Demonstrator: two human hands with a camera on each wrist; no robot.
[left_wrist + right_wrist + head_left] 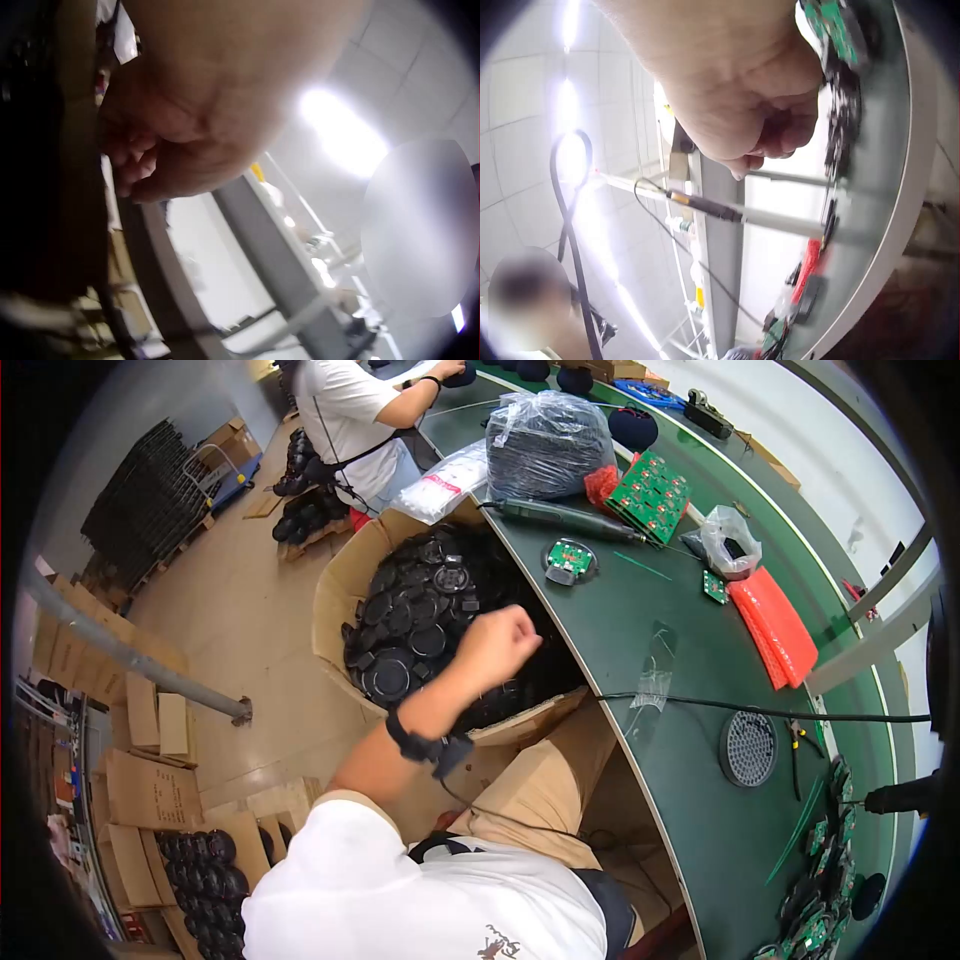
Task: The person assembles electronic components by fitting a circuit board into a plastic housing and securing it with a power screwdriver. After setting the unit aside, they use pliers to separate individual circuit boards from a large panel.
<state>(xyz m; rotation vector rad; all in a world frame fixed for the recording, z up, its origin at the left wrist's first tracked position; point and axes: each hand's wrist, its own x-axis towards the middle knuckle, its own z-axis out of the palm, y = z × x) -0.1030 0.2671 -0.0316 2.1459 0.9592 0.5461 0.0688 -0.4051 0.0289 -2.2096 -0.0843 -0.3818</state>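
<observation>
My left hand (497, 648) hangs over a large cardboard box (333, 585) heaped with round black plastic housings (400, 610). Its fingers are loosely curled, and the left wrist view shows nothing between the fingers (135, 169). Only the right wrist view shows my right hand (780, 105); the head view leaves it out. Loosely bent, its fingers (799, 131) show no object among them. Near this hand, along the green table (660, 800), lies a row of small green circuit boards with black parts (815, 930).
On the table are a round grey mesh disc (748, 748), cutters (797, 745), red foam sheets (775, 628), a board panel (652, 498), a black electric screwdriver (560, 515) and a bagged stack (550, 445). A cable (760, 708) crosses it. Another person (350, 420) works beyond the box.
</observation>
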